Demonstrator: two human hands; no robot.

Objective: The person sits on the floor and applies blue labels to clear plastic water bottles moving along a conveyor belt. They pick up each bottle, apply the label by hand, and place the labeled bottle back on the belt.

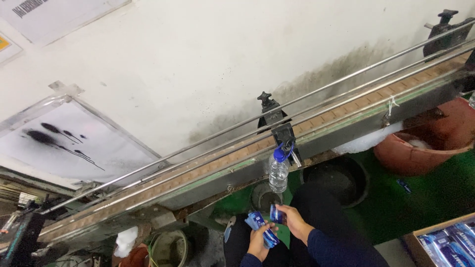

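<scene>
Below conveyor, both grips pinch blue labels.

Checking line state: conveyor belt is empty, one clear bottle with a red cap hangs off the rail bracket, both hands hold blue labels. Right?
Not quite. In the head view the hanging bottle has a blue cap, not red. The rest holds: conveyor belt carries nothing, and the left hand and right hand hold blue labels.

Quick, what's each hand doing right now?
Left hand: closed on a stack of blue labels.
Right hand: closed, pinching one blue label.
</scene>
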